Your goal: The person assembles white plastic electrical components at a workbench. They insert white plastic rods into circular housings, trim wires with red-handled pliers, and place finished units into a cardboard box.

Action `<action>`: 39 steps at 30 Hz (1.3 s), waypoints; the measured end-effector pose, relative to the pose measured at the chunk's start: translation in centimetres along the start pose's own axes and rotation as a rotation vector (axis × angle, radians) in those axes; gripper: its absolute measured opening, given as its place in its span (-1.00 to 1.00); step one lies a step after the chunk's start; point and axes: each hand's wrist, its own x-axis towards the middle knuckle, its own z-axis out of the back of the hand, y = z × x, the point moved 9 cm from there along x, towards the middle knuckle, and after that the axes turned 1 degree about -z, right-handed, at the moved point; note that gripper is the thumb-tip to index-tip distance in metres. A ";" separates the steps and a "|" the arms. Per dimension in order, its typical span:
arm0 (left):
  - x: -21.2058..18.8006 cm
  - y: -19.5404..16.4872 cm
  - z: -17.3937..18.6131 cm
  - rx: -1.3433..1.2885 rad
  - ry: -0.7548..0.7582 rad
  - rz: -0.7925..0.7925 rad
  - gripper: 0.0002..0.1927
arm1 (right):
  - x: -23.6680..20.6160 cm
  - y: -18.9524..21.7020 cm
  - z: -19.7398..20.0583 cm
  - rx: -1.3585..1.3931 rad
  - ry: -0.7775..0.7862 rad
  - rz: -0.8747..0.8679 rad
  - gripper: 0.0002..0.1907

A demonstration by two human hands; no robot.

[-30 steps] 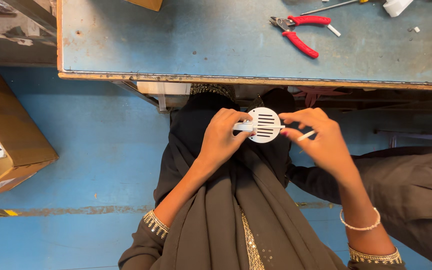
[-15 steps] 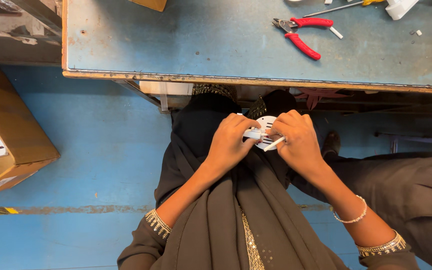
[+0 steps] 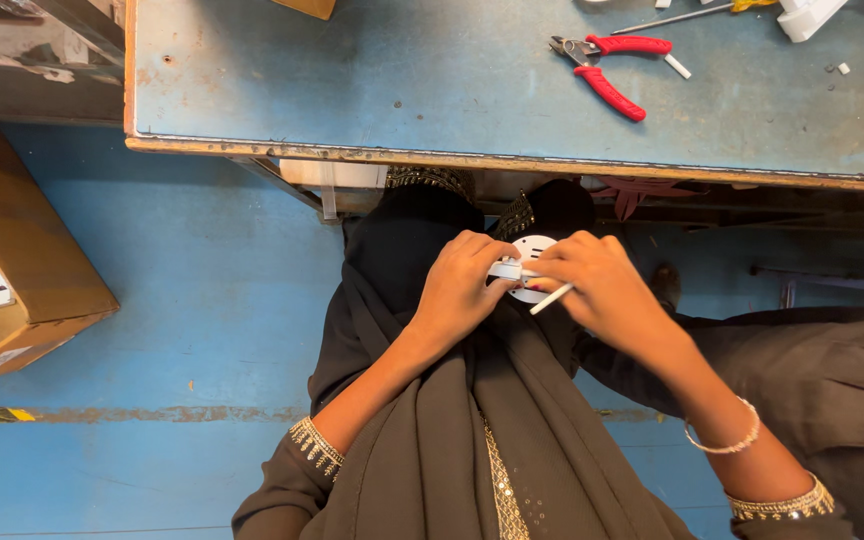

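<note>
While one cardboard box [image 3: 22, 290] of white parts sits at the far left on the blue floor, the left hand [image 3: 462, 285] curls closed on one round white slotted disc [image 3: 530, 262] over the lap, below the blue workbench [image 3: 352, 90]. The right hand [image 3: 602, 290] pinches a thin white stick [image 3: 550, 299], probably a small tool, against the disc. The fitting looks underway, unfinished; one pair of red-handled pliers [image 3: 607, 65] lies untouched on the bench.
</note>
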 end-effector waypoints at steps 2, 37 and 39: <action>0.0 -0.1 0.3 0.005 -0.014 -0.014 -0.66 | -0.3 -1.3 0.6 0.074 0.010 -0.096 -0.80; -0.3 -0.3 -0.4 0.040 0.010 -0.052 -0.66 | 0.0 -1.4 -1.3 -0.010 0.071 -0.069 -0.80; -0.3 -0.3 -0.1 0.026 -0.018 -0.038 -0.67 | 0.1 -2.2 0.3 0.079 -0.025 -0.091 -0.83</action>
